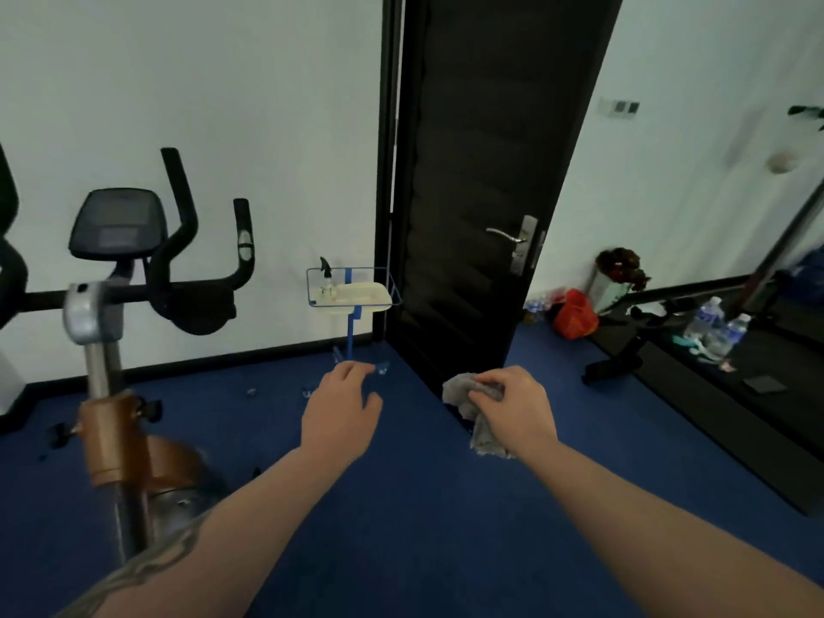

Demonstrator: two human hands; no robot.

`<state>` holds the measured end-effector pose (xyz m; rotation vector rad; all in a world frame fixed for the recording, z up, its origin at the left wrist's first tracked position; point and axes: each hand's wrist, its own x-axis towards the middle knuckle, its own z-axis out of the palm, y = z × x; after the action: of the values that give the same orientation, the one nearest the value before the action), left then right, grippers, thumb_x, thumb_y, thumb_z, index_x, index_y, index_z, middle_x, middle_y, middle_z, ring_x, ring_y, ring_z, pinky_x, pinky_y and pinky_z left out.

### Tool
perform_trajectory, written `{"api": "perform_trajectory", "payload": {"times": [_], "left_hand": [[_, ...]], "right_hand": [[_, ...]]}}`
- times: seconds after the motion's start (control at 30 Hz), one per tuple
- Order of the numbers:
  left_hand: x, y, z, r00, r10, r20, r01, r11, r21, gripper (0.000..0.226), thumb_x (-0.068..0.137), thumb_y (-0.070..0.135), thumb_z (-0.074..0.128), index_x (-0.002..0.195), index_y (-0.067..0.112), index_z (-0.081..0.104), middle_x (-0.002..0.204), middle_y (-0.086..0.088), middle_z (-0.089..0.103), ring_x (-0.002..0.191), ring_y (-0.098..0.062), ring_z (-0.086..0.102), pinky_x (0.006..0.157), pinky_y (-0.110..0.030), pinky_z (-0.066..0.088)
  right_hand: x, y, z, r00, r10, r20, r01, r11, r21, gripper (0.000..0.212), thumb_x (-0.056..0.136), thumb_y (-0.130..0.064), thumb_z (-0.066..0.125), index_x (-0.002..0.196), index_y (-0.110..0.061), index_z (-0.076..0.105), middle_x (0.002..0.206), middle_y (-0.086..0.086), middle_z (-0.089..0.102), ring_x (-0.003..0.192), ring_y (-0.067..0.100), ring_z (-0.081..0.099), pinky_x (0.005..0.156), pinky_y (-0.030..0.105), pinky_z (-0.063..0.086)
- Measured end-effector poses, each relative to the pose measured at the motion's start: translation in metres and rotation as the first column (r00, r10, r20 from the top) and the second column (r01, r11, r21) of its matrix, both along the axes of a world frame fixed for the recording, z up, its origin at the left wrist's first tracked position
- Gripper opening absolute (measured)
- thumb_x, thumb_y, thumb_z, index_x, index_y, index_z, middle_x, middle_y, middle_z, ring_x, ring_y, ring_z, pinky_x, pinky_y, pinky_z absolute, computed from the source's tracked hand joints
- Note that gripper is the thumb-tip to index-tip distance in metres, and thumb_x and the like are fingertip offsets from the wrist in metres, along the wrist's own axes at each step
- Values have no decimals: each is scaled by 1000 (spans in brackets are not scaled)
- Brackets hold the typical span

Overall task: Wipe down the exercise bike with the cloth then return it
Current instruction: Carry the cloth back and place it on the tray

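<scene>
The cloth (479, 412) is bunched in my right hand (517, 405), just right of frame centre; my fingers curl round its top and a crumpled tail hangs below my palm. My left hand (341, 410) sits just beside it at centre, apart from the cloth, holding nothing, fingers loosely bent and pointing away from me. Both forearms reach in from the bottom edge, over the blue floor (423, 506).

One bike (133, 305) fills the left of the frame, well apart from both hands: one console, dark handlebars, a silver post with a copper collar. One small rack (352, 289) stands by the wall at centre, above my left hand, carrying one spray bottle (327, 278) and one pale tray (359, 296). One dark door (486, 194) rises in the upper middle. At the right edge I count two water bottles (718, 325) on a dark mat, and one red bag (575, 314) near the door's foot.
</scene>
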<state>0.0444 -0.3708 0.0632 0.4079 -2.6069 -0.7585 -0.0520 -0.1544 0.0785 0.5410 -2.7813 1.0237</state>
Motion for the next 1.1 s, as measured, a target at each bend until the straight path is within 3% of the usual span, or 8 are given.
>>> {"api": "perform_trajectory", "payload": {"times": [0.13, 0.27, 0.43, 0.6, 0.87, 1.1], "left_hand": [[-61, -28, 0, 999, 35, 19, -34, 999, -22, 40, 93, 24, 50, 133, 21, 48, 137, 4, 46, 121, -18, 45, 94, -34, 44], [-135, -67, -5, 994, 106, 16, -106, 994, -8, 41, 93, 24, 50, 133, 21, 47, 137, 4, 46, 115, -17, 49, 88, -33, 47], [-229, -109, -11, 981, 189, 44, -190, 982, 21, 40, 92, 23, 50, 133, 21, 48, 136, 3, 47, 117, -18, 48, 91, -35, 46], [-315, -159, -8, 966, 249, 65, -250, 968, 13, 40, 92, 24, 51, 132, 21, 49, 137, 5, 47, 116, -18, 49, 90, -34, 46], [-438, -252, -44, 949, 276, 150, -283, 958, 30, 40, 92, 24, 50, 132, 20, 50, 138, 4, 46, 119, -18, 47, 92, -36, 47], [-544, -334, -77, 938, 259, 230, -279, 958, 62, 41, 92, 25, 49, 133, 21, 48, 140, 3, 44, 122, -18, 45, 93, -34, 46]], "right_hand": [[-80, -29, -1, 999, 42, -3, -42, 999, 1, 18, 85, -30, 66, 102, -26, 71, 102, -9, 58, 85, 2, 50, 69, 16, 38], [-168, -68, -12, 997, 73, 1, -73, 997, -24, 18, 85, -30, 67, 102, -27, 70, 100, -11, 56, 86, 1, 49, 66, 10, 34], [-277, -118, -22, 986, 158, 51, -156, 987, -39, 20, 85, -29, 66, 104, -24, 70, 103, -8, 57, 93, 7, 54, 80, 22, 44], [-366, -179, -28, 970, 208, 128, -202, 978, -59, 20, 86, -29, 65, 105, -24, 69, 106, -6, 57, 95, 10, 57, 83, 25, 47], [-482, -294, -55, 950, 268, 163, -265, 963, -41, 24, 88, -30, 63, 111, -23, 67, 109, -6, 56, 98, 9, 55, 81, 21, 42], [-579, -376, -93, 946, 211, 247, -208, 977, -35, 24, 88, -29, 63, 112, -23, 66, 111, -7, 55, 96, 6, 54, 80, 20, 41]]}}
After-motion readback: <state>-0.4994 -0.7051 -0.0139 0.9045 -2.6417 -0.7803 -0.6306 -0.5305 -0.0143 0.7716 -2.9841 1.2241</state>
